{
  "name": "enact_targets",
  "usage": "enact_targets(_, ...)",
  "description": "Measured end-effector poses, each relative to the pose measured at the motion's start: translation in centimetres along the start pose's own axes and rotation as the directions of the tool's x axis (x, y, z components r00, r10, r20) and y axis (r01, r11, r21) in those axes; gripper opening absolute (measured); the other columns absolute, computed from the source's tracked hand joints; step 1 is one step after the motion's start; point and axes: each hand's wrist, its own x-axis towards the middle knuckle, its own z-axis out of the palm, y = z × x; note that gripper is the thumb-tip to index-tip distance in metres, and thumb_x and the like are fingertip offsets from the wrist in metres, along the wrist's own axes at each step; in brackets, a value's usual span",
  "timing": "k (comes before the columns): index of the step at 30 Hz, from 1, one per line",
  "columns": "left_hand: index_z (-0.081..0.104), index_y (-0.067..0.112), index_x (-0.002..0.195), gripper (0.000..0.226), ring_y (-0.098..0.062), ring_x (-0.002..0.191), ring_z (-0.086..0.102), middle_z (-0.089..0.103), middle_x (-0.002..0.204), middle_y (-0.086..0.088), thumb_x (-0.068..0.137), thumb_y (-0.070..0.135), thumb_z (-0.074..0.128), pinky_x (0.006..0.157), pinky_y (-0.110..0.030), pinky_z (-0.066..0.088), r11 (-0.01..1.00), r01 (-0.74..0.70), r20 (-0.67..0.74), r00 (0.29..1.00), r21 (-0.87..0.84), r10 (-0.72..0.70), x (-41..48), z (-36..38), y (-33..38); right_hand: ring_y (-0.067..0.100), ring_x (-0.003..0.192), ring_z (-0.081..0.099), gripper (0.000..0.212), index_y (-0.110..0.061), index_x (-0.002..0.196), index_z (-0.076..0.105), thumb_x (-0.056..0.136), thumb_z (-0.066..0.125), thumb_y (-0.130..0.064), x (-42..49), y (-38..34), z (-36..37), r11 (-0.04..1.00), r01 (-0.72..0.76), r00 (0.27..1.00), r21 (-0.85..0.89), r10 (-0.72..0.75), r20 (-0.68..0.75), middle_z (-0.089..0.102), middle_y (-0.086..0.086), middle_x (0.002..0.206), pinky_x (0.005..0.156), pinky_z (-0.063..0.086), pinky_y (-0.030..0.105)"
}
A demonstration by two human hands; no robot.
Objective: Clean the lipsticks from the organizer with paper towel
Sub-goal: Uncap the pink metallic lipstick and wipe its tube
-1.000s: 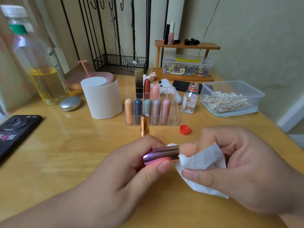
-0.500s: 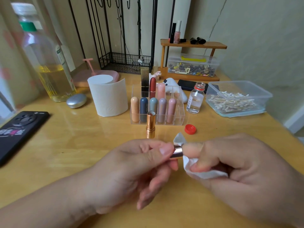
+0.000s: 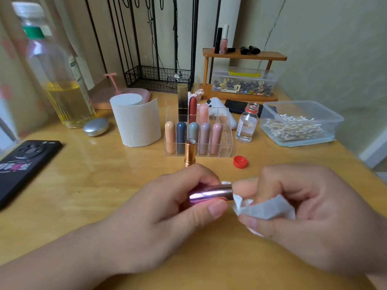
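My left hand (image 3: 167,210) grips a shiny pink-purple lipstick tube (image 3: 211,194) lying sideways, thumb under it and fingers over it. My right hand (image 3: 310,214) pinches a crumpled white paper towel (image 3: 266,210) against the tube's right end. Behind them an open copper lipstick (image 3: 190,152) stands upright on the table. The clear acrylic organizer (image 3: 226,147) holds several capsule-shaped lipsticks in front and a gold-black, a red and a pink one behind.
A paper towel roll (image 3: 136,120) stands left of the organizer. A small open glass bottle (image 3: 246,124) and its red cap (image 3: 240,161) lie to the right, beside a tub of cotton swabs (image 3: 299,124). An oil bottle (image 3: 60,80), silver compact (image 3: 96,126) and black phone (image 3: 23,164) sit left.
My left hand has turned the tube so more of its shiny side shows again. My right hand has shifted its pinch on the towel at the tube's end.
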Motion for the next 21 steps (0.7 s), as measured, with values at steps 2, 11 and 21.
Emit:
enact_targets(2, 0.061, 0.007, 0.088, 0.030, -0.006, 0.044, 0.051, 0.055, 0.054, 0.006, 0.084, 0.037, 0.060, 0.046, -0.019, 0.040, 0.922, 0.105, 0.104, 0.992, -0.373, -0.071, -1.7, -0.5, -0.9, 0.031, 0.053, 0.049, 0.025, -0.010, 0.070, 0.052, 0.083, 0.070, 0.003, 0.1, 0.3, 0.2, 0.984, 0.029, 0.999, -0.176, -0.033, -0.019, 0.060, 0.013, 0.065, 0.046, 0.039, 0.033)
enact_targets(11, 0.065, 0.012, 0.094, 0.027, -0.018, 0.046, 0.046, 0.049, 0.061, -0.007, 0.095, 0.036, 0.055, 0.042, -0.025, 0.043, 0.757, 0.265, 0.270, 0.955, -0.598, -0.121, -1.2, -0.3, -1.7, 0.020, 0.053, 0.042, 0.029, -0.010, 0.066, 0.047, 0.086, 0.068, -0.009, 0.2, 1.3, -0.1, 0.992, -0.043, 0.999, -0.122, 0.045, 0.021, 0.053, 0.015, 0.063, 0.048, 0.032, 0.028)
enact_targets(21, 0.060, 0.022, 0.100, 0.027, -0.009, 0.061, 0.052, 0.057, 0.070, 0.009, 0.100, 0.046, 0.047, 0.061, -0.024, 0.045, 0.992, -0.081, -0.173, 0.980, 0.095, 0.096, -1.7, -0.7, -1.2, 0.033, 0.072, 0.066, 0.016, -0.009, 0.061, 0.060, 0.065, 0.076, -0.011, 1.6, 1.1, -1.5, 0.714, -0.143, 0.901, 0.685, 0.381, -0.209, 0.062, 0.023, 0.072, 0.063, 0.051, 0.031)
